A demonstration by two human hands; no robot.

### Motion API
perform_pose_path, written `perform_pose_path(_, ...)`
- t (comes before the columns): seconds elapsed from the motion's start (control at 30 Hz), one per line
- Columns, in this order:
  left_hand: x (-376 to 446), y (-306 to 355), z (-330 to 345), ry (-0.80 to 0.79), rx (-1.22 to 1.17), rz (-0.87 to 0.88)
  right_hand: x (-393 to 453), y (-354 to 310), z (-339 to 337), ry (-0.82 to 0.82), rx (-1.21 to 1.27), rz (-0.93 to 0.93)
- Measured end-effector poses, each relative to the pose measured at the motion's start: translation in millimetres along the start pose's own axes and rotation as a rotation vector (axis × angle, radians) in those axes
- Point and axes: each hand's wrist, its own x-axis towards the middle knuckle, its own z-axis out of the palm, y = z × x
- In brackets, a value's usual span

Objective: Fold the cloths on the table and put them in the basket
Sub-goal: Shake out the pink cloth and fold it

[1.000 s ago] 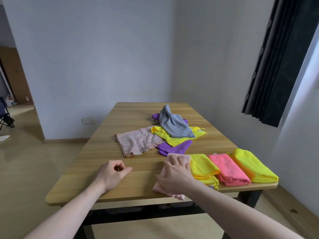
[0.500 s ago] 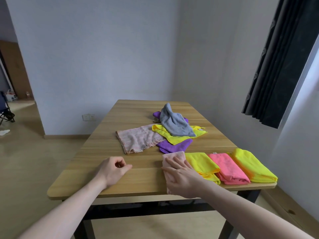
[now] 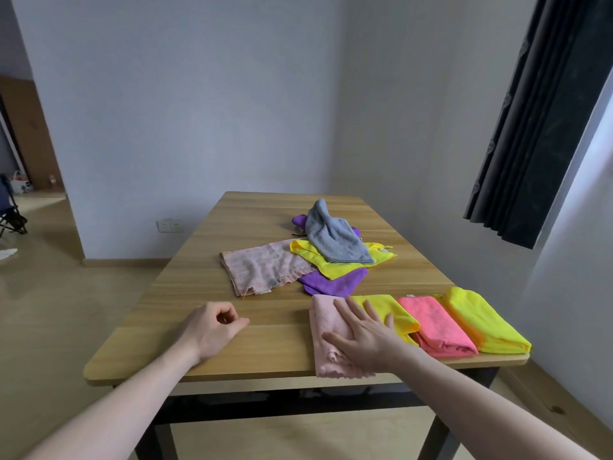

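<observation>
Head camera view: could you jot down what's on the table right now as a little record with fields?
Folded row, near edge: pale pink cloth, yellow cloth, bright pink cloth, second yellow cloth
Unfolded pile: grey cloth on top of yellow and purple cloths; a pinkish patterned cloth beside them
Right hand: flat, pressing the pale pink cloth
Left hand: loosely curled, resting on the table, holding nothing
Basket: not in view

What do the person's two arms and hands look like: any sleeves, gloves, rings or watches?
Both forearms are bare, with no sleeves in view. The left hand and right hand wear no gloves. No ring, watch or bracelet shows on the fingers or wrists.
</observation>
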Motion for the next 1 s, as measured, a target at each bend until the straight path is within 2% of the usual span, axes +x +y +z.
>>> perform_pose_path(0.2, -0.8, 0.6, 0.6, 0.01, 0.018, -0.009, 5.3, 6.4, -8.2, -0.026, 0.04, -0.013)
perform_pose_path(0.3, -1.1, 3.2, 0.8, 0.02, 0.032, -0.004, 11.7, 11.8, -26.8, 0.082, 0.157, 0.003)
perform_pose_path(0.43, -0.5, 1.6, 1.6, 0.008, 0.032, -0.005, 18.9, 29.9, -33.7, 0.185, 0.111, 0.003)
perform_pose_path(0.63, 9.1, 1.2, 3.6, -0.036, 0.085, -0.024, 20.2, 51.1, -10.6, 0.109, 0.077, 0.063)
perform_pose_path(0.77, 32.3, 21.2, 8.0, -0.069, 0.159, -0.003, 20.2, 55.8, 1.3, 0.183, 0.062, 0.049)
perform_pose_path(1.0, 96.4, 86.6, 44.9, -0.079, 0.309, 0.164, 24.8, 59.8, 8.3, 0.215, 0.086, 0.043)
